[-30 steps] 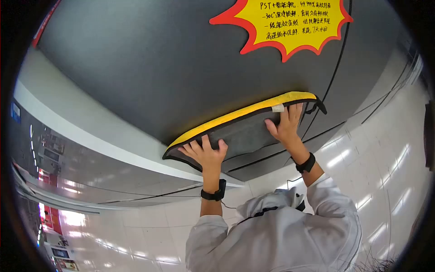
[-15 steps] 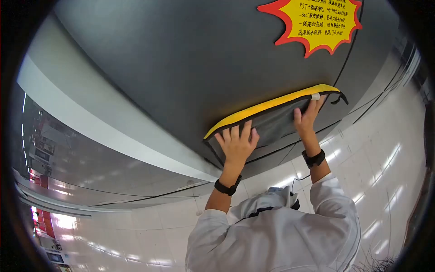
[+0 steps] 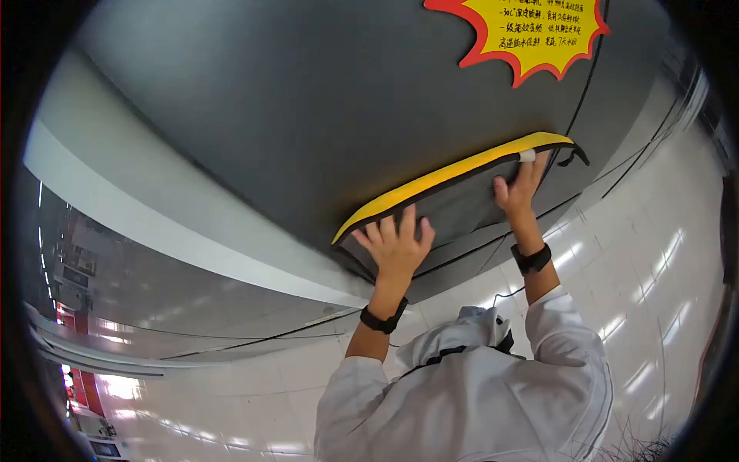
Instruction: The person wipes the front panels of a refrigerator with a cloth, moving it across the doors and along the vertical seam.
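A dark mesh-like piece with a yellow, black-edged border [image 3: 450, 176] lies against a large dark grey panel [image 3: 292, 100]. My left hand [image 3: 394, 245] rests flat near its left end, fingers spread, with the fingertips at the black edging. Farther right, my right hand [image 3: 523, 191] presses on the piece, thumb apart from the fingers, and its fingertips are by a small white tag [image 3: 527, 155]. Black bands circle both wrists. A short black strap [image 3: 568, 160] hangs off the right end of the border.
A red and yellow starburst sign [image 3: 531, 35] with handwriting is on the panel above. A pale curved edge [image 3: 192, 239] runs along the left. Shiny tiled floor [image 3: 616, 254] shows at the right, and a thin dark cable [image 3: 508, 294] lies near the right forearm.
The sign appears higher in the view. The left end of the bordered piece and my left hand have shifted slightly left and down; its right end sits a little higher.
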The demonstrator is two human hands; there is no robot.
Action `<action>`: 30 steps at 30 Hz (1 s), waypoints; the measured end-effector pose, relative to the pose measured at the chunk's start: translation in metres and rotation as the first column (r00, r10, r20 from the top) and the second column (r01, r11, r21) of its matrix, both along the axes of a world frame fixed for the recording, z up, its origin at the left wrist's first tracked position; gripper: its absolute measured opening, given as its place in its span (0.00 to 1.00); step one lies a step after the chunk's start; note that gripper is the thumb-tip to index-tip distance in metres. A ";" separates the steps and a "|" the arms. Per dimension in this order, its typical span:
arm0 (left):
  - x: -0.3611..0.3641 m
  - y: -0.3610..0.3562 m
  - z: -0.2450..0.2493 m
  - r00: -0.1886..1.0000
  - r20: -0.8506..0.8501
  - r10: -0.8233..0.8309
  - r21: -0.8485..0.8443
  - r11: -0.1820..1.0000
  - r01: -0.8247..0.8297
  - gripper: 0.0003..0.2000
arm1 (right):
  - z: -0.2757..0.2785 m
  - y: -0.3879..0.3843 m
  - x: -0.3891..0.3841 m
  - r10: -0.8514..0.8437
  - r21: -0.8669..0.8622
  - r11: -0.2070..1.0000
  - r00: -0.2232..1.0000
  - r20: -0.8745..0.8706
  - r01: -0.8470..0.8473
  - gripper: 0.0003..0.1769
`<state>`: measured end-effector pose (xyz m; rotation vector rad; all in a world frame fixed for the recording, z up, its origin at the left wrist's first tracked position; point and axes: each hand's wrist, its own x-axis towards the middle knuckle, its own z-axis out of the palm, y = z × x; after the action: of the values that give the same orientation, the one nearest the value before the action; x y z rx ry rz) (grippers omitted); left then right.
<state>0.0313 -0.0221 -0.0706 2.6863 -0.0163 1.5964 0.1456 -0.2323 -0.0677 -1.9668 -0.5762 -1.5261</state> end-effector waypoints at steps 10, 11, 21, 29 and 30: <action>-0.008 0.004 0.011 0.999 -0.011 -0.050 0.003 0.999 0.050 0.18 | 0.007 0.007 -0.014 0.039 0.032 0.999 0.997 -0.074 -0.037 0.37; -0.011 0.011 0.011 0.998 -0.060 -0.019 -0.039 0.999 0.017 0.18 | 0.009 0.015 -0.017 0.052 0.002 0.999 0.997 -0.049 -0.052 0.37; -0.012 0.035 0.005 0.991 0.113 0.067 0.005 0.998 -0.068 0.25 | 0.000 0.029 -0.015 0.005 -0.124 0.992 0.999 0.033 -0.001 0.34; 0.013 0.013 0.015 0.999 0.033 -0.007 0.046 0.999 0.006 0.26 | 0.015 0.000 0.021 -0.017 -0.091 0.996 0.998 0.066 0.023 0.36; 0.012 0.012 0.015 0.999 0.036 0.001 0.039 0.999 -0.002 0.26 | 0.015 -0.002 0.021 -0.020 -0.090 0.996 0.997 0.076 0.027 0.36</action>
<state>0.0435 -0.0102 -0.0558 2.6862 -0.0461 1.6619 0.1667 -0.2340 -0.0525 -1.9975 -0.6674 -1.6199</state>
